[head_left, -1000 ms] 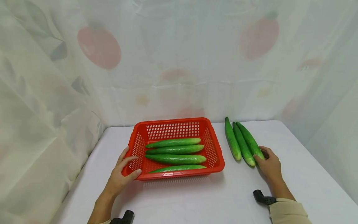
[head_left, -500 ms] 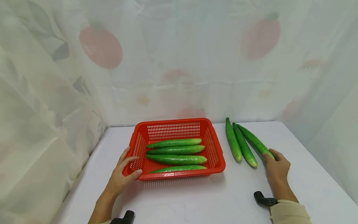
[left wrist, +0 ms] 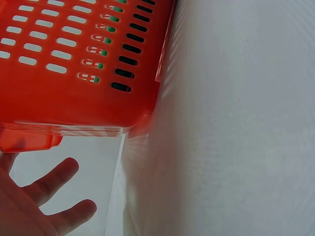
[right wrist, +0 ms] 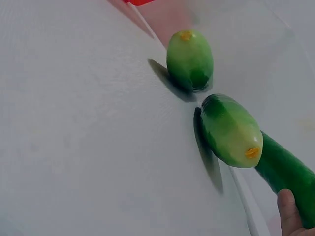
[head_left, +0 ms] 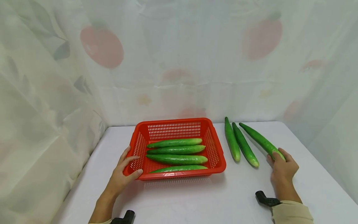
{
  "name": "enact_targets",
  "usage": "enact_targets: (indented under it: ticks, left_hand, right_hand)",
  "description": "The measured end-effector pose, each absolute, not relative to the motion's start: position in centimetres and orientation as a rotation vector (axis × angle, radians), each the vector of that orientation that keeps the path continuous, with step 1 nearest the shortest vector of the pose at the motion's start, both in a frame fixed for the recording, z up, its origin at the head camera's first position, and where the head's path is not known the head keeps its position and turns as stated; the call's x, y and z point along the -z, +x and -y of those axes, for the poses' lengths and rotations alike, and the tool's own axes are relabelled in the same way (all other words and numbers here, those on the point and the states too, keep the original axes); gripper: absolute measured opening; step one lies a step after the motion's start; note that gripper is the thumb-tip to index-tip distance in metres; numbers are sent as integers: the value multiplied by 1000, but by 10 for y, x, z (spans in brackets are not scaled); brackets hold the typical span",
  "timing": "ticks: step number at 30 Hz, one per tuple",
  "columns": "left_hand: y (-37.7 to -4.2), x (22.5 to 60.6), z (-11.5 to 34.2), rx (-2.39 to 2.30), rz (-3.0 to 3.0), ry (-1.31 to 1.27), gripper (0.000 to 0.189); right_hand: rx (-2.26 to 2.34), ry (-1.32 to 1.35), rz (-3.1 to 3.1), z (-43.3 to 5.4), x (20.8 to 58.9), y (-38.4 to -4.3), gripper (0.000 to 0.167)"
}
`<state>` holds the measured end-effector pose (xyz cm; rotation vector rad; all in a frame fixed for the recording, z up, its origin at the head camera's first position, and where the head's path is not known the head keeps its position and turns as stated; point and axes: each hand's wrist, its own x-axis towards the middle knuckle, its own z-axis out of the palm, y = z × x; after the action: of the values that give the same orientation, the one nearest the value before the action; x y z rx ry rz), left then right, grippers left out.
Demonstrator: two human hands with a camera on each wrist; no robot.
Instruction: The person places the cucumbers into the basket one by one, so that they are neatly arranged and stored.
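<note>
My right hand (head_left: 283, 166) grips the pale near end of a cucumber (head_left: 261, 139), which slants back to the left with a shadow beneath it. In the right wrist view a digit lies along that dark green cucumber (right wrist: 290, 177). To its left lie two more cucumbers, one in the middle (head_left: 245, 145) and one farther left (head_left: 231, 140). My left hand (head_left: 120, 175) rests at the front left corner of a red plastic basket (head_left: 179, 175), fingers spread, thumb at the rim. The left wrist view shows two loose fingers (left wrist: 54, 182) outside the basket wall.
Several cucumbers (head_left: 176, 159) lie side by side in the basket. The white table (head_left: 195, 202) ends at a pale printed curtain (head_left: 179, 62) behind, with more curtain on both sides. A black wrist camera (head_left: 267, 199) sits at my right cuff.
My right hand has drawn the rightmost cucumber's near end right, away from the other two, widening the gap. The left hand and the basket have stayed in place.
</note>
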<state>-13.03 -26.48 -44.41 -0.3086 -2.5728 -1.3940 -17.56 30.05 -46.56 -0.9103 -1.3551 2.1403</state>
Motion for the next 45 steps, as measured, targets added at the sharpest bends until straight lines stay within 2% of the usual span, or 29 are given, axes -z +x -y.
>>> enact_targets:
  ticks: [22, 45]
  left_hand:
    - [-130, 444, 264, 1391, 2570, -315, 44]
    - [-130, 445, 265, 1429, 2547, -323, 44]
  right_hand:
    - [-2316, -634, 1195, -291, 424, -171, 44]
    - [-2507, 155, 1319, -250, 373, -157, 33]
